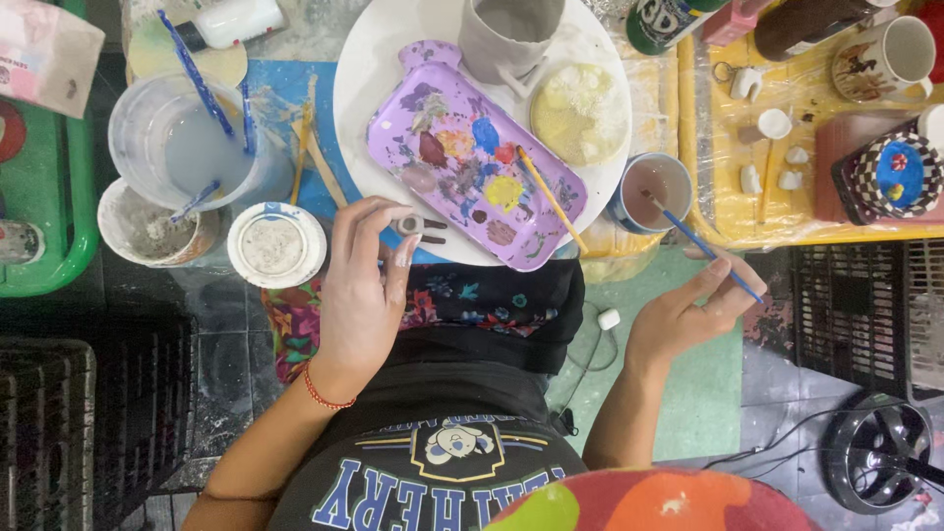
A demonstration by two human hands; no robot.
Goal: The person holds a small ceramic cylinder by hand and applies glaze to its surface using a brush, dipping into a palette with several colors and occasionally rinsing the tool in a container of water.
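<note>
My left hand [362,285] pinches a small grey clay piece [409,225] between thumb and fingers, just below the purple paint palette [472,152]. A red string bracelet circles that wrist. My right hand [688,310] grips a thin blue paintbrush [703,246], whose tip rests in a small cup of murky water [657,190]. A second brush with a yellow handle [551,200] lies across the palette. The palette sits on a round white plate [359,79] with a grey clay mug [506,34] and a pale yellow disc [580,111].
At left stand a clear water jar with blue brushes [182,143], a dirty bowl [157,228] and a round white tub [276,246]. A yellow tray [723,167] at right carries small white clay pieces, a painted mug [885,59] and a checkered cup [895,172].
</note>
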